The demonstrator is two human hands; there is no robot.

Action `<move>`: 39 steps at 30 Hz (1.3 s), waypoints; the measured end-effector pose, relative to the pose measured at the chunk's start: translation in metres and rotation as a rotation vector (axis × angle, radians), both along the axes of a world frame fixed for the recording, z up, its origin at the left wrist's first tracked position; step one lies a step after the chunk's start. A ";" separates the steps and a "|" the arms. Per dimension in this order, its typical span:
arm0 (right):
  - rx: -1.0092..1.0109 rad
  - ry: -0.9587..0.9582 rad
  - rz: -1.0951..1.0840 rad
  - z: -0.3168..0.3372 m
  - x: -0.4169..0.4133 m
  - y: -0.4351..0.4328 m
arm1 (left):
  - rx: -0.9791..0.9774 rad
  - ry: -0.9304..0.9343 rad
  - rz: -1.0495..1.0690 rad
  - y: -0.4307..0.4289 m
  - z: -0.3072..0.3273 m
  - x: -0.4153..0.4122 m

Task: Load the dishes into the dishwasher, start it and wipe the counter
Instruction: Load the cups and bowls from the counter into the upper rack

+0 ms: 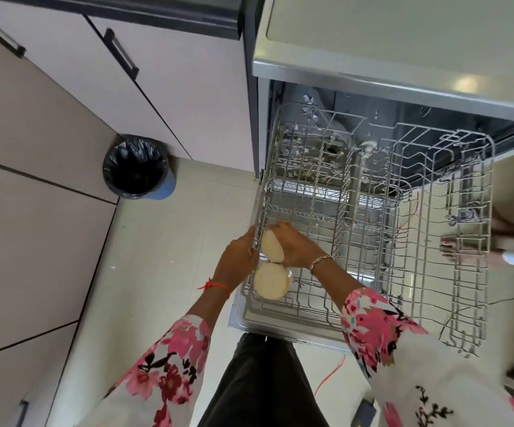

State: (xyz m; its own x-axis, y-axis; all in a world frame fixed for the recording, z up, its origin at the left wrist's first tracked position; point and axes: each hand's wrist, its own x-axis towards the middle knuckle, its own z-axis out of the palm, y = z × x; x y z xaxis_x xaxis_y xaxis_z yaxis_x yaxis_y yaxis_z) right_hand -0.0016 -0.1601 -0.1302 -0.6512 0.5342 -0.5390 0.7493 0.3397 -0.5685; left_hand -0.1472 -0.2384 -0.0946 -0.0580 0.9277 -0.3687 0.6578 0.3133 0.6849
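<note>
Nothing readable here, tbh. No brand, label or number comes through on the dishwasher [372, 72], its wire rack [419, 241], the bin [138, 167] or the cabinet fronts [188, 87]. The small dark thing [364, 412] on the floor at the bottom edge is too blurred to tell.

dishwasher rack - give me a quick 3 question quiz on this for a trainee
1. Which hand grips the farther cream dish at the left edge of the rack? A left hand, B right hand
2. True or false: the bin stands right of the dishwasher.
3. How many cream dishes are in view?
Key: 1 B, the right hand. 2 false, it stands to the left. 3 two; the nearer cream dish sits in the rack.
</note>
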 end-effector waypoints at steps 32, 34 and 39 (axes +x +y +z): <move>0.324 -0.012 0.108 0.113 -0.161 0.000 | 0.025 0.312 0.007 -0.034 0.094 -0.182; 0.358 0.009 0.058 0.120 -0.197 0.008 | 0.064 0.331 -0.023 -0.019 0.105 -0.226; 0.447 0.048 -0.037 0.152 -0.274 0.036 | 0.178 0.373 -0.036 0.025 0.137 -0.324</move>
